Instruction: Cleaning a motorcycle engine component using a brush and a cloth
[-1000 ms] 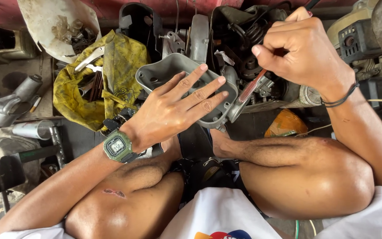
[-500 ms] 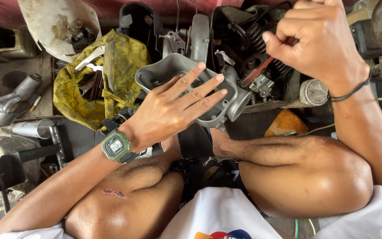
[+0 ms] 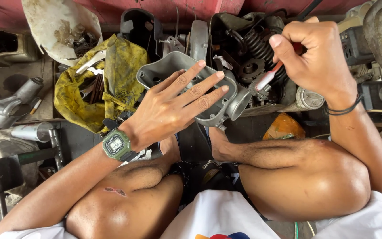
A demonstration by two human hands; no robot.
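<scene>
My left hand [image 3: 173, 104] lies flat with fingers spread on a grey cast metal engine cover [image 3: 164, 68], pressing it down in front of my knees. A green digital watch [image 3: 116, 144] is on that wrist. My right hand [image 3: 317, 57] is closed around a red-handled tool [image 3: 268, 79], whose metal tip points down-left and touches the cover's right end near a round fitting [image 3: 239, 102]. A black band circles my right wrist.
A yellow cloth [image 3: 111, 84] holding wrenches lies at the left. Behind the cover sits a dark engine with a coil spring [image 3: 255, 44]. A white broken bowl with bits [image 3: 63, 26] is upper left, grey metal tubes [image 3: 9, 104] far left, and an orange scrap [image 3: 284, 128] by my right knee.
My right hand first lifted away to the upper right with the tool. It has now swung the tip back down to the cover's right end. The left hand stayed put.
</scene>
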